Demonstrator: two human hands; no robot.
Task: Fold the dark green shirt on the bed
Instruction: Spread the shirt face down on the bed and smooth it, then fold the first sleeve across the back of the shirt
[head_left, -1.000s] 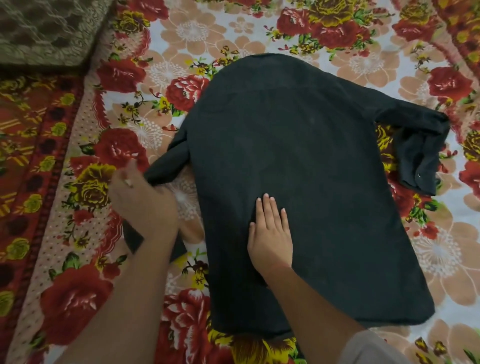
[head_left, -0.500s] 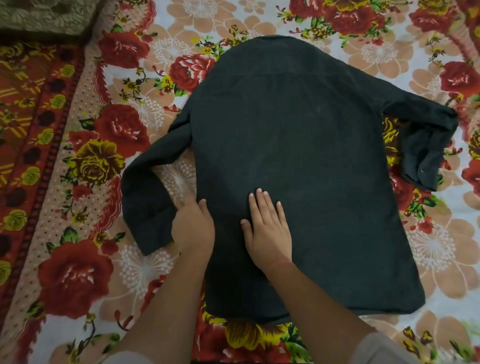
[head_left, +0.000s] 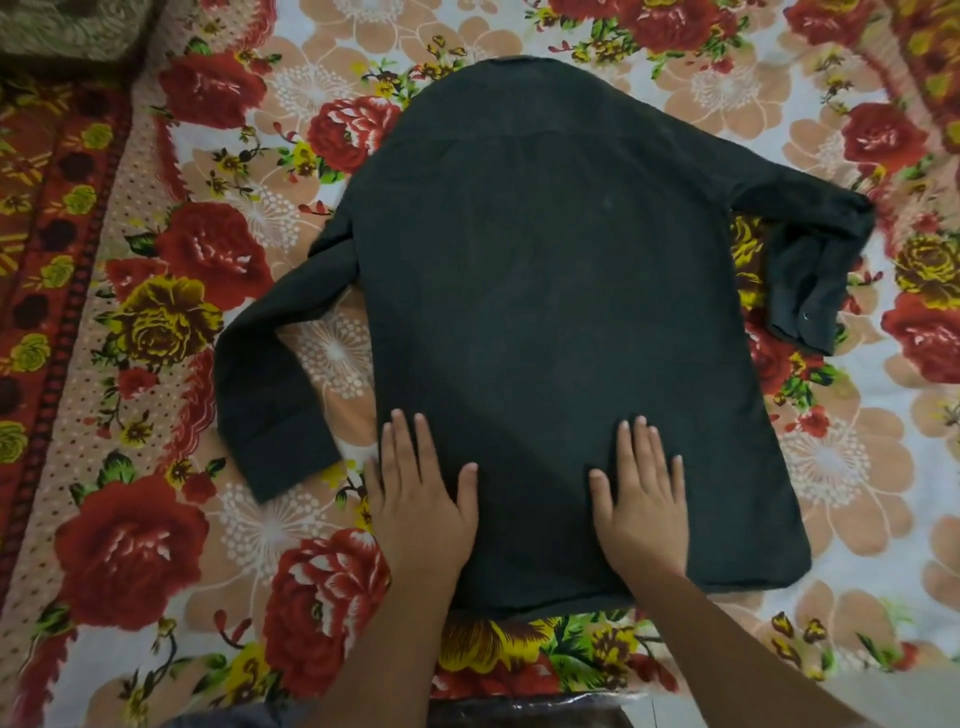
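— Where is the dark green shirt (head_left: 545, 312)?

— Spread flat on the bed (head_left: 857, 467), with its plain back facing up. The collar end lies far beyond the fingertips, and the hem is just behind the palms, at the wrists.

— And the hands?

— Both lie palm down on the lower part of the shirt. The left hand (head_left: 421, 509) has its fingers (head_left: 402, 447) straight and close together, with the thumb spread to the side, gripping nothing. Its little-finger side sits at the shirt's side edge, where the cloth meets the bed.

— The right hand (head_left: 641, 509)?

— Much the same. It is flat, its fingers (head_left: 644, 452) are straight and slightly fanned, and the thumb points towards the other hand. It holds nothing. Dark cloth lies between the two thumbs.

— The sleeves?

— The left sleeve (head_left: 270, 384) runs out from the shoulder and bends at the elbow. Its cuff ends just outside the left hand's little finger, near it but apart from it. The right sleeve (head_left: 810, 260) lies well beyond the right hand's fingertips and off to the outer side. It is crumpled, its cuff doubled over with a small pale button (head_left: 807, 314) showing.

— Anything else?

— A patterned cushion (head_left: 62, 31) in the far corner, well beyond the left fingertips and apart from the shirt.
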